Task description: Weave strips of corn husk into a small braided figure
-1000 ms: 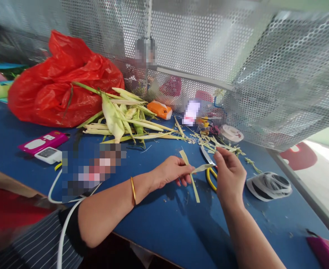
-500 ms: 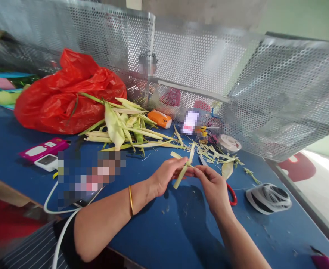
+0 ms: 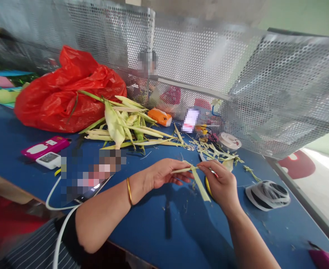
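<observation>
While the left forearm slants in from the lower left, its hand (image 3: pixel 165 175) turned partly palm-up with fingers extended, the right hand (image 3: pixel 222 183) comes from the lower right, wrist bent inward. Both pinch the crossed corn-husk strips (image 3: pixel 200 185), which sit between their fingertips above the blue table (image 3: pixel 142 231), one tail hanging toward the right hand.

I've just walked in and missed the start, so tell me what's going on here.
A person is working with crossed pale leaf strips above a blue table. The right hand pinches them; the left hand is at their other side, its exact hold unclear. More leaves lie piled next to a red plastic bag.
</observation>
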{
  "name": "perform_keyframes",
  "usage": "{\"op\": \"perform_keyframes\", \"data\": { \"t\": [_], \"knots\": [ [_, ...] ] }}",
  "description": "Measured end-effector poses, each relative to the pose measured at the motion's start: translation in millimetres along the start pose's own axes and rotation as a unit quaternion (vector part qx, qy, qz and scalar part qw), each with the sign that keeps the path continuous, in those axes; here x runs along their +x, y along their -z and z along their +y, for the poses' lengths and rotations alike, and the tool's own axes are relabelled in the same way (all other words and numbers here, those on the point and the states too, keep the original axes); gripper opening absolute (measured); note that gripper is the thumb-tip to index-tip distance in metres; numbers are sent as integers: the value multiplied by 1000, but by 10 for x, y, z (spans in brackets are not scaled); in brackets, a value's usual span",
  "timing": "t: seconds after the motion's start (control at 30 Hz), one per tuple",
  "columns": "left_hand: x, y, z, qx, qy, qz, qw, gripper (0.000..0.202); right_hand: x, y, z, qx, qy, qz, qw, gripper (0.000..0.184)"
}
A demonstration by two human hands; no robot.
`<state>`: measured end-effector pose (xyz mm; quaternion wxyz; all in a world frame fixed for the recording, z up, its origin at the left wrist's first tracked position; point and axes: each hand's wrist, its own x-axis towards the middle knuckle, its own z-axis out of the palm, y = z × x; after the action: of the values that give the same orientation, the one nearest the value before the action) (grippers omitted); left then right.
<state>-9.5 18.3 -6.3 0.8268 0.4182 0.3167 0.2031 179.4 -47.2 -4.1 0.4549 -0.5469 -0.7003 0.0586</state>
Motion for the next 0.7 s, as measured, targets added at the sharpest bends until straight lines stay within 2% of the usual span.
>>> {"op": "perform_keyframes", "data": {
  "t": [0.13, 0.27, 0.4, 0.47, 0.57, 0.63, 0.7],
  "knots": [
    [-6, -41, -27, 5, -22, 12, 1000, 37, -3, -7, -35, -23, 29, -16, 999, 19],
    [-42, -86, -30, 78, -31, 8, 996, 34, 5, -26, -43, -21, 42, -43, 998, 20],
    [-63, -101, -4, 110, -62, 22, 992, 28, 4, -29, -20, -7, 21, -18, 1000, 19],
    [-67, -90, 18, 99, -58, -21, 993, 39, 2, -13, -3, 33, -4, -8, 999, 19],
    [-67, -65, 33, 48, -10, -110, 993, 55, 5, 14, 20, 97, -32, -12, 995, 15],
    [-64, -61, 19, 42, 6, -112, 993, 51, 9, 15, 29, 117, -25, -22, 993, 13],
    [-61, -71, -5, 63, 1, -76, 995, 39, 8, -1, 30, 120, -4, -42, 992, 15]
  ]
}}
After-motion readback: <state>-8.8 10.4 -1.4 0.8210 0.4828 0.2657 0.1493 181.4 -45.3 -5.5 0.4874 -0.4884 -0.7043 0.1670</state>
